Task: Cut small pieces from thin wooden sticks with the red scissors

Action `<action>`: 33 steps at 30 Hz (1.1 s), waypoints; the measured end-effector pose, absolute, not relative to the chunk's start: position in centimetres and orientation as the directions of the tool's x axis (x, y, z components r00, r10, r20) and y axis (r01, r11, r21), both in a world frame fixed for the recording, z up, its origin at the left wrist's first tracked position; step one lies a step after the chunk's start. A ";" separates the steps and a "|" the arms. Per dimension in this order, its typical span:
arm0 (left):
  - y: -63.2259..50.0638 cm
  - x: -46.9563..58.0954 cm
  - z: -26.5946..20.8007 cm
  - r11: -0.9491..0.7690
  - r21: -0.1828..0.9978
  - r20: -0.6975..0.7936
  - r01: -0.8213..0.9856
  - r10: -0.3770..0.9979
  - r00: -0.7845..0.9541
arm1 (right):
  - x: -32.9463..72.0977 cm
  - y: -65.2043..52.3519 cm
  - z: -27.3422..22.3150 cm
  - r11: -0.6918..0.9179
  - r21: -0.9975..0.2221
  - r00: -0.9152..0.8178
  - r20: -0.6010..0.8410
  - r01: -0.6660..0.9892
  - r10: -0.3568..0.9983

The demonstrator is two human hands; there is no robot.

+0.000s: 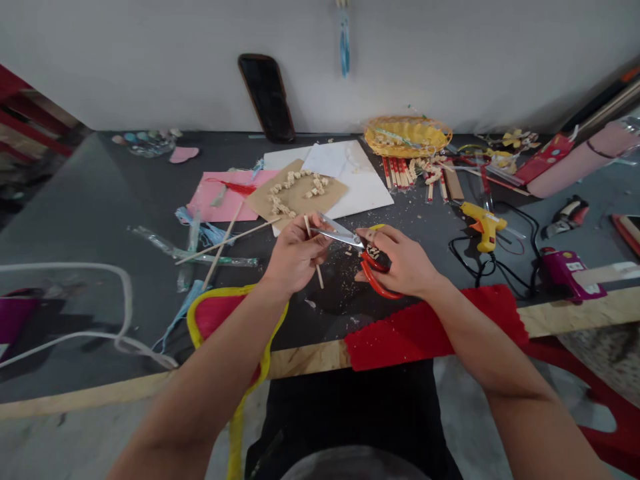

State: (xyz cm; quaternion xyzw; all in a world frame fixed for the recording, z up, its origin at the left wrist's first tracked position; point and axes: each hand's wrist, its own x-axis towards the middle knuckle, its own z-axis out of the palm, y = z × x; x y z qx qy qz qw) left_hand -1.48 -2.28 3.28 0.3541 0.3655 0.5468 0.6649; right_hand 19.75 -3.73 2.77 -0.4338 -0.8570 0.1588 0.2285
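Observation:
My left hand (300,250) is closed on a thin pale wooden stick (321,277), whose ends show above and below the fingers. In my right hand (400,260) are scissors (383,283) with red and black handles. Their blades point left, partly apart, and reach the stick by my left fingertips; whether they touch it I cannot tell. Small pale crumbs lie on the dark table below. Just beyond my hands, a brown card (260,199) carries small pale bead-like pieces set in a curved line.
White sheets (367,180) and pink paper (197,193) lie behind. A yellow basket (407,137), red-wrapped sticks (397,172) and a yellow glue gun (484,225) with a black cord are right. Red cloth (390,340) overhangs the front edge. A phone (267,97) leans on the wall.

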 end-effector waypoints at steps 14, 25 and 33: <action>-2.4 -1.1 3.4 0.123 0.908 -0.115 -0.400 0.992 0.042 | 19.7 -3.7 2.7 0.559 -0.454 -0.524 0.215 0.694 0.824; -2.5 -0.9 3.2 0.104 0.905 -0.116 -0.411 0.993 -0.005 | 19.4 -3.9 2.5 0.542 -0.424 -0.492 0.232 0.725 0.839; -2.5 -1.1 3.4 0.221 0.927 -0.200 -0.303 0.975 0.101 | 20.5 -2.3 1.7 0.333 -0.499 -0.223 0.267 0.800 0.938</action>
